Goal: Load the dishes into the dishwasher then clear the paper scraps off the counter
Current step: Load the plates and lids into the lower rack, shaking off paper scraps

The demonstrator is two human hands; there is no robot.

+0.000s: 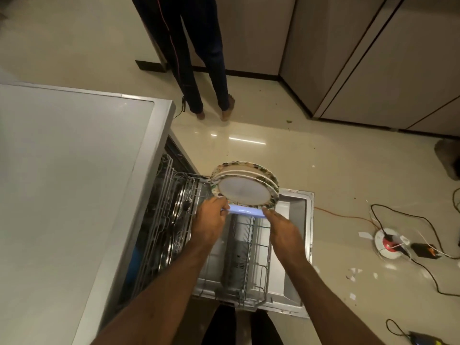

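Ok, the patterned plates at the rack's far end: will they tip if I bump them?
Likely rigid and breakable: the plates look like glazed dinnerware. Three lean together on edge, so a bump from the blue item could tip or slide them. Glossy faces suggest slipperiness.

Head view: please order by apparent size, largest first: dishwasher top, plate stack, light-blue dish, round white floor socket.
1. dishwasher top
2. plate stack
3. round white floor socket and light-blue dish, seen edge-on: too alike to rank; the socket also lies farther away.
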